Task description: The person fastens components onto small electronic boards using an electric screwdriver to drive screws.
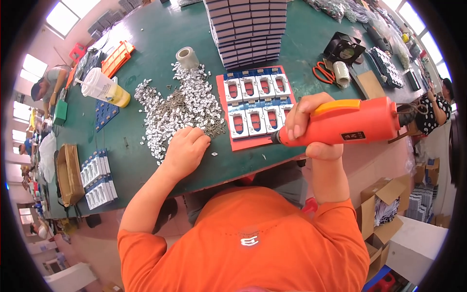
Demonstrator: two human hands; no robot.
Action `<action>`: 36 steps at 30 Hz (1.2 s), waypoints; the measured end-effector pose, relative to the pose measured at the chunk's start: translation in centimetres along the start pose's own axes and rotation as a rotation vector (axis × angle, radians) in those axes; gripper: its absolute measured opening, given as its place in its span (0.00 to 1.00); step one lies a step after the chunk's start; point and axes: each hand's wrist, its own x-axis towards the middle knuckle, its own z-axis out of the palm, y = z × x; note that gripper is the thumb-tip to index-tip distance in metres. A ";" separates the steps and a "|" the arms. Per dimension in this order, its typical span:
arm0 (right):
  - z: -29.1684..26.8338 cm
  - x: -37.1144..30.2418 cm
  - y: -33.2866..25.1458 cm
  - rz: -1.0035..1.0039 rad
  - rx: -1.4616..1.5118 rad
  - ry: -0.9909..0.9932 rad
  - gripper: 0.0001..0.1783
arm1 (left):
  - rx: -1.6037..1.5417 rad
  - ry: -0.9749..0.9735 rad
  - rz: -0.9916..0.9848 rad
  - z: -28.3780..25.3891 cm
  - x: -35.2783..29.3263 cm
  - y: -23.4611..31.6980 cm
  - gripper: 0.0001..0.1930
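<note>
My right hand (311, 121) is wrapped round a red electric screwdriver (365, 124) with an orange lever. The tool lies nearly level, its dark tip pointing left over the near right corner of a red board (250, 144). On that board sit blue circuit boards with white plastic frames (256, 121) in two rows. My left hand (186, 152) rests at the near edge of a heap of small white parts (163, 121) mixed with brownish screws (176, 106). Its fingers are curled down and together; whatever they pinch is hidden.
Behind the red board rises a tall stack of boards (248, 34). A clear tape roll (187, 58) and a drink cup (105, 87) stand around the heap. Orange scissors (324, 73) and a black fan (344, 47) lie right; a cardboard tray (69, 174) sits left.
</note>
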 end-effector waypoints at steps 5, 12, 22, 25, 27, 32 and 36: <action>-0.3 -0.2 -0.2 -0.011 0.009 0.019 0.33 | -0.129 0.102 -0.060 0.1 -0.5 0.6 0.07; -0.5 0.0 -0.3 -0.019 0.013 -0.006 0.33 | -0.167 0.109 -0.076 1.0 -1.4 2.0 0.07; -0.3 -0.4 -0.4 -0.014 0.016 0.009 0.34 | -0.064 0.100 -0.054 1.2 -2.0 2.5 0.07; -0.4 -0.5 -0.5 -0.024 0.013 0.003 0.34 | -0.004 0.089 -0.037 0.9 -1.7 3.0 0.06; -0.3 -0.5 -0.6 -0.023 0.002 0.018 0.33 | 0.034 0.079 -0.029 0.8 -1.6 3.3 0.06; -0.9 -0.8 -0.6 -0.001 -0.073 0.008 0.34 | -0.027 0.065 -0.074 0.5 -1.6 3.5 0.05; -1.5 -0.7 -1.2 -0.010 -0.073 0.014 0.34 | -0.172 0.050 -0.105 -0.1 0.7 2.6 0.04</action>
